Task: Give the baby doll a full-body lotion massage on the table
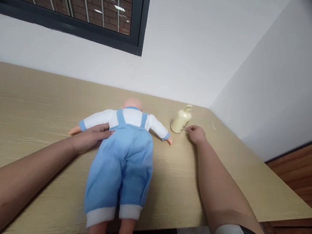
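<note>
A baby doll [127,143] in a white long-sleeved top and blue overalls lies stretched out on the table, its arms spread and its face out of sight. My left hand [91,138] rests against the doll's left-hand side in view, just under its arm, with the fingers extended. Beyond the doll's other arm stands a cream pump bottle [181,121] with dark lettering, upright and tilted only by the lens. Close to the bottle's right side, my right hand [196,134] rests on the table with its fingers curled in. I cannot tell whether its fingertips touch the bottle.
The light wooden table [37,87] runs back to a white wall [192,50]. A thin white strip [214,125] lies right of the bottle. Above is a dark-framed window [139,16] with bars outside. Brown wooden panelling [305,168] stands beyond the table's right edge.
</note>
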A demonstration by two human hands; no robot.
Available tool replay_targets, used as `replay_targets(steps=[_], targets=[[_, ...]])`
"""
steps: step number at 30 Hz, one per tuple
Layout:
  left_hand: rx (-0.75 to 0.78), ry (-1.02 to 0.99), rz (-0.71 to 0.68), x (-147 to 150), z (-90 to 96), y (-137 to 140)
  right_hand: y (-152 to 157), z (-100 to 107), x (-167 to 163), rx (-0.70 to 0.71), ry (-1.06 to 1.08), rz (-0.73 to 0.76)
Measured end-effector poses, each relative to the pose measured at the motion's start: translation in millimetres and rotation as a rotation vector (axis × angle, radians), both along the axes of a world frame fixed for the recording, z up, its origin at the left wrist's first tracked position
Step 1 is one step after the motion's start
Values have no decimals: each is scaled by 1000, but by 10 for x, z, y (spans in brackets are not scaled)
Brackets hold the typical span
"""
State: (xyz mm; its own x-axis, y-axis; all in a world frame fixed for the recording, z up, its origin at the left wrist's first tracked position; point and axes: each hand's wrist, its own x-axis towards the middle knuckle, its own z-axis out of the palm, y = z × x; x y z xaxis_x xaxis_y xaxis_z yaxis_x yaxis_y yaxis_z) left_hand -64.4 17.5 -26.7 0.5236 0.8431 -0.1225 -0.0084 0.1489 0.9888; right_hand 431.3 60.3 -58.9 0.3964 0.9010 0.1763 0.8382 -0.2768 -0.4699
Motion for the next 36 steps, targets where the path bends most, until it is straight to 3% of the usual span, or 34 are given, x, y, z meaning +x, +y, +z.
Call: replay_targets(steps=[30, 36], targets=[[-27, -17, 18, 13, 18, -13, 42, -26, -46, 69, 92, -90], [8, -20, -13, 22, 25, -20, 17, -32, -37, 240, 169, -178]])
